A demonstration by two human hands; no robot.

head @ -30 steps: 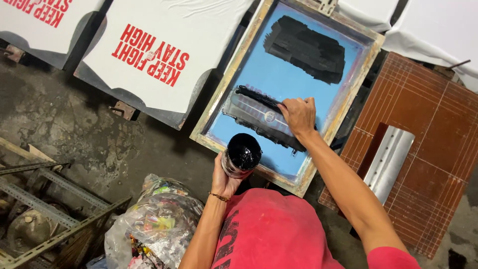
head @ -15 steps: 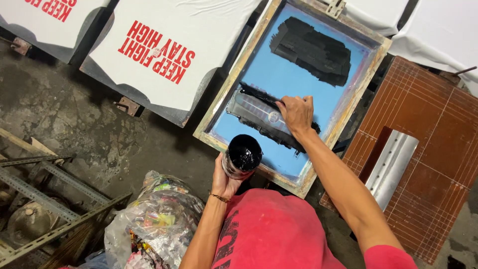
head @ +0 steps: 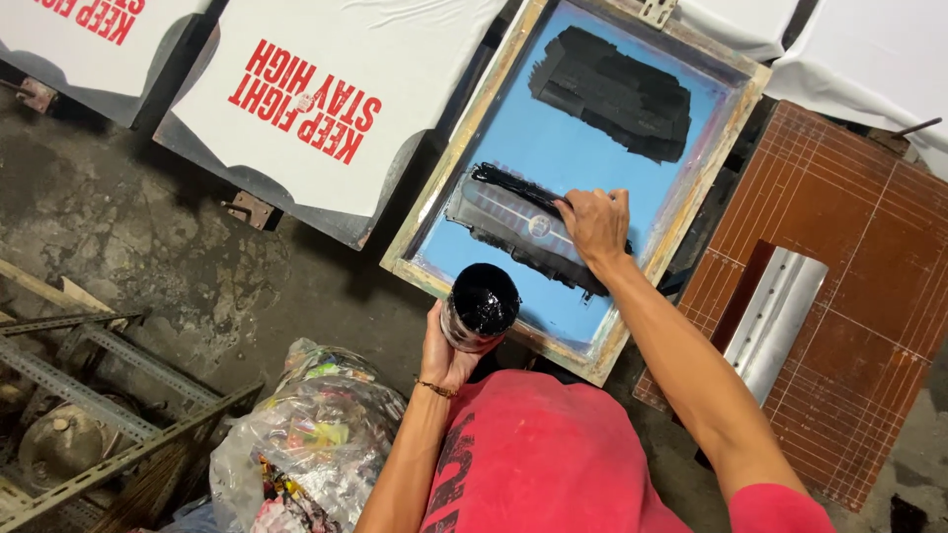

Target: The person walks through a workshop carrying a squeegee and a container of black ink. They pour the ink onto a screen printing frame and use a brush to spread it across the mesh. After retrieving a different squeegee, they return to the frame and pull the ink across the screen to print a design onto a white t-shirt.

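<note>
A wooden-framed printing screen [head: 464, 128] with blue mesh lies in front of me, with a patch of black ink [head: 612, 91] at its far end. My right hand [head: 595, 225] grips a squeegee [head: 513, 219] smeared with black ink, pressed on the mesh near the screen's near end. My left hand [head: 446, 347] holds an open tub of black ink [head: 480, 306] upright, just off the screen's near edge.
Two white shirts with red lettering [head: 316, 109] lie on pallets at the left. A brown gridded board [head: 859, 266] with a metal squeegee holder [head: 775, 318] sits at right. A plastic bag of rubbish [head: 306, 444] and metal angle bars [head: 89, 395] are on the stained concrete floor.
The view has shifted slightly; my right hand stays on the squeegee in nearly the same place on the mesh. The ink tub remains in my left hand.
</note>
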